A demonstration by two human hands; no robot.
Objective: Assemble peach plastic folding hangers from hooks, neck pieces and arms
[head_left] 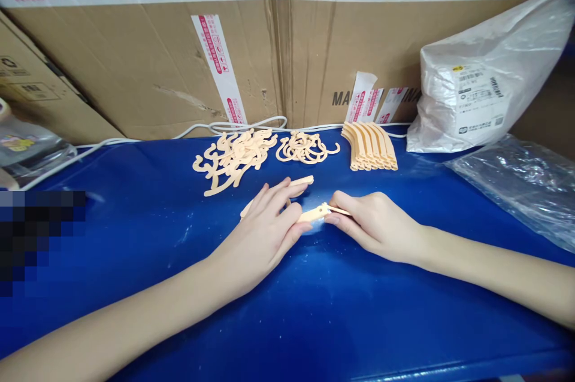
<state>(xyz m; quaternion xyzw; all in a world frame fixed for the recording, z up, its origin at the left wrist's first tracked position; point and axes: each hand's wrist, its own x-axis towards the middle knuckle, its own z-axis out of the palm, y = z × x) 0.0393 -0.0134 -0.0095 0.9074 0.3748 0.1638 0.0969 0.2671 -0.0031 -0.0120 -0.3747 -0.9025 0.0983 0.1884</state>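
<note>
1. Dead centre on the blue table (314, 310): a short peach piece (315, 212), lying right between the two hands.
2. The right hand (377, 223) pinches its thin tail end, fingertips closed on it.
3. The left hand (265, 238) lies flat and grips nothing. Its thumb tip nudges the piece and its fingers press a long peach strip (302, 181) to the table.
4. My read: a small fitting job is mid-way, and it calls for steady alignment, not force.
5. Behind: a loose curved pile (236, 157), a hook pile (305, 147) and neatly stacked bars (371, 147).
6. Containers: a white labelled bag (485, 82), contents hidden; a clear bag (516, 184), can't tell what's inside; and cardboard boxes (157, 64), taped shut.
</note>
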